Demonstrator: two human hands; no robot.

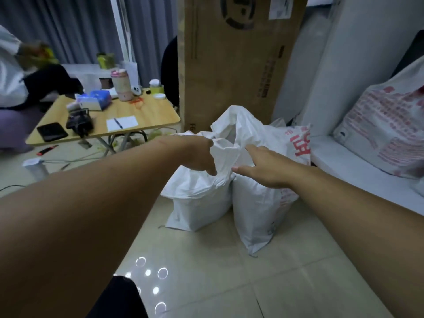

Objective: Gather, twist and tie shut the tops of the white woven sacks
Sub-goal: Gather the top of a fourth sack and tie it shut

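Left hand (202, 157) is closed round the bunched top of the plain white sack (199, 203), which is stood on the tiled floor (298, 283) just in front of the tall cardboard box (236, 65); right hand (263, 167) is held open, fingers straight, at the loose fabric beside that grip. A second sack (259, 216) — red-printed — is stood against the first, also before the box. The woven cloth is judged thin, crinkly and rather slick, the filled body heavy — so the slack neck is best taken just above the contents.
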